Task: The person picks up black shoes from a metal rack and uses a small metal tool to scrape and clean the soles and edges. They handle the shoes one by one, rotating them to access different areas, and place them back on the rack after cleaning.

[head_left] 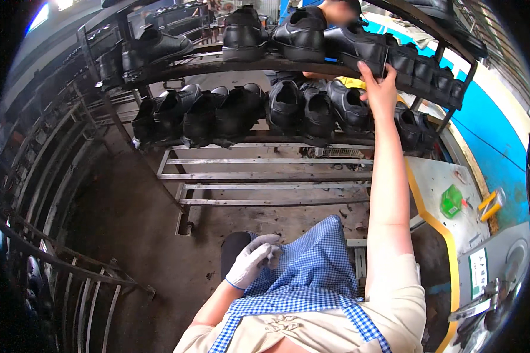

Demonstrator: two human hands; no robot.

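My bare right hand (380,94) reaches up to the upper shelf of the rack. Its thumb and fingers are spread around the heel end of a black shoe (359,47). More black leather shoes stand on either side of that one, including a row of heels (424,69) to the right. My left hand (254,259), in a pale glove, is low in front of the blue checked apron (306,259). Its fingers are loosely bent and apart, and nothing shows in them.
Black shoes (285,106) line the lower shelf too. Beneath are bare metal rails (265,176). Other racks (47,153) stand at left. On the right, a worktable (424,182) carries a green bottle (451,201) and a yellow tool (492,205). Another person (338,12) is behind the rack.
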